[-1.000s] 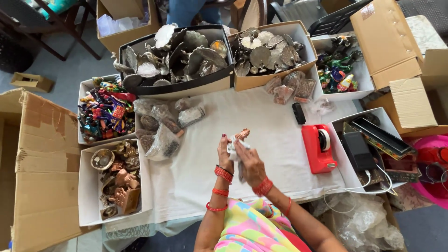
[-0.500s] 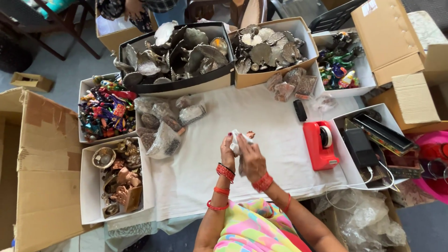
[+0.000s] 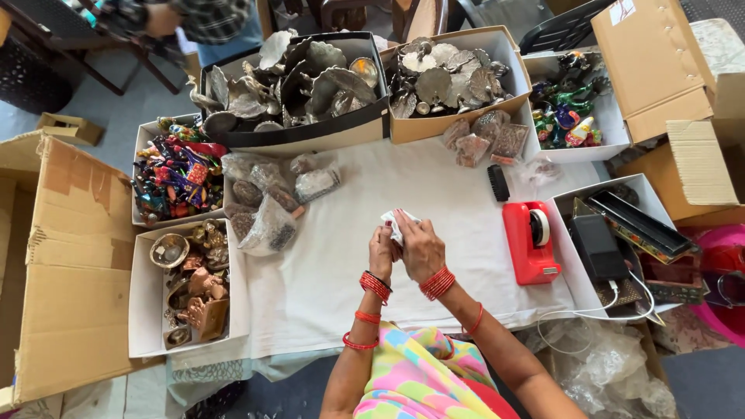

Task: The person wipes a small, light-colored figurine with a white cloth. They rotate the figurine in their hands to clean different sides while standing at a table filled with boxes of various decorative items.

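Both hands meet over the white cloth (image 3: 434,186) in front of me. My left hand (image 3: 381,251) and my right hand (image 3: 420,247) pinch a small white wrapped packet (image 3: 393,221) between their fingers, held just above the cloth. Red bangles ring both wrists. What is inside the packet is hidden. A pile of clear plastic bags with small dark items (image 3: 268,202) lies to the left of my hands.
A red tape dispenser (image 3: 530,240) stands to the right, a black brush (image 3: 497,183) behind it. Boxes of silver metal ornaments (image 3: 310,77), (image 3: 446,74), colourful figurines (image 3: 174,174), (image 3: 565,112) and brass pieces (image 3: 190,283) ring the cloth. Another person stands at the far left.
My hands have stayed in place, working the white packet between the fingers. The person at the far side has shifted to the left.
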